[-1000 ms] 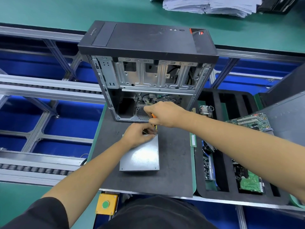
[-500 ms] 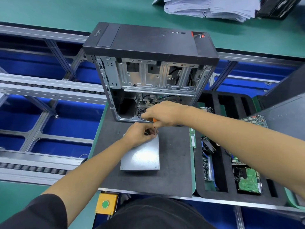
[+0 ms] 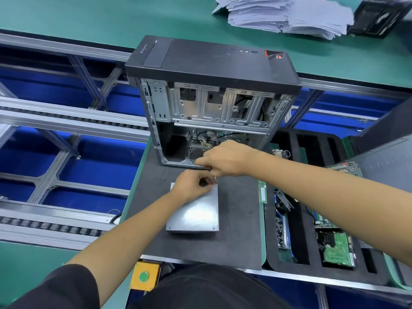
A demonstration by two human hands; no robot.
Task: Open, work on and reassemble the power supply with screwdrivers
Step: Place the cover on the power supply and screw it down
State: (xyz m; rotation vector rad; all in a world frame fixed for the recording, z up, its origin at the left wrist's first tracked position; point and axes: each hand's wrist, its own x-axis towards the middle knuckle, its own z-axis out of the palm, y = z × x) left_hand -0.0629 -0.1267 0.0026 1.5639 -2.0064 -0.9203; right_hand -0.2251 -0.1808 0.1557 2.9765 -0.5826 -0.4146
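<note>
Head view — dark mat, green bench — paper stack.

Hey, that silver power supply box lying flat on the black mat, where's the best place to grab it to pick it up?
Probably by its two long side walls, coming down from above. The power supply lies flat on the black mat, with both sides and the near end bare. The left hand and right hand crowd its far edge, so grip nearer the middle or the near end.
</note>
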